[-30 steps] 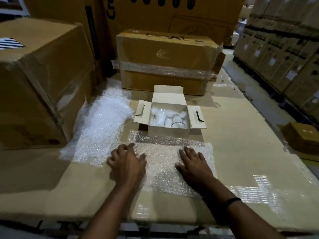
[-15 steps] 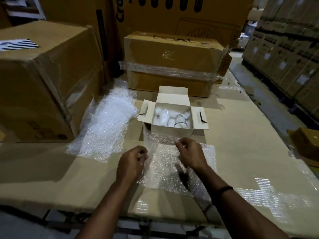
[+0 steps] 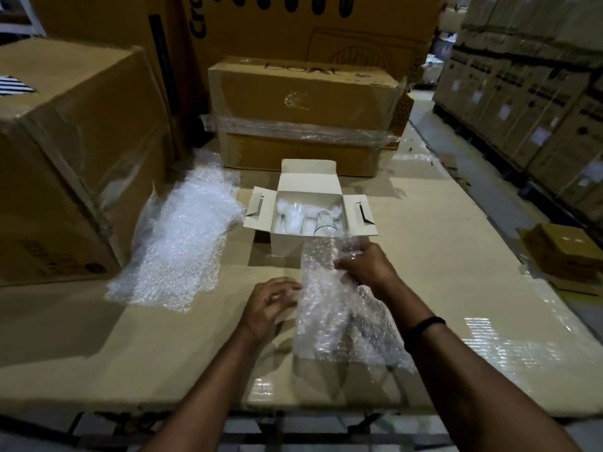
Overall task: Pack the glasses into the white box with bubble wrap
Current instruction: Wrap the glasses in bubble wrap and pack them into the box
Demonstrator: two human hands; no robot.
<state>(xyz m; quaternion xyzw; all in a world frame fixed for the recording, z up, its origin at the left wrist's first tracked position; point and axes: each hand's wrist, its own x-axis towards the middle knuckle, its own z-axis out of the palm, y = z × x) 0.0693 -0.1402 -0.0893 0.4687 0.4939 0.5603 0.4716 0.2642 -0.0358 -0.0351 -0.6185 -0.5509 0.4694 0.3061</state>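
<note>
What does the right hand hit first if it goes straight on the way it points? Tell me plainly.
Beyond the bubble wrap sheet it grips, the right hand points at the white box; probably its near wall first, though depth is unclear.

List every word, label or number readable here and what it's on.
"Cro", last letter unsure, rest cut off: sideways on the tall back carton.
"DOAL", faint: top of the taped carton.
Dark print low on the left carton: blurred, unreadable.
White labels on the stacked cartons at right: too small.
The white box: no text seen.
</note>
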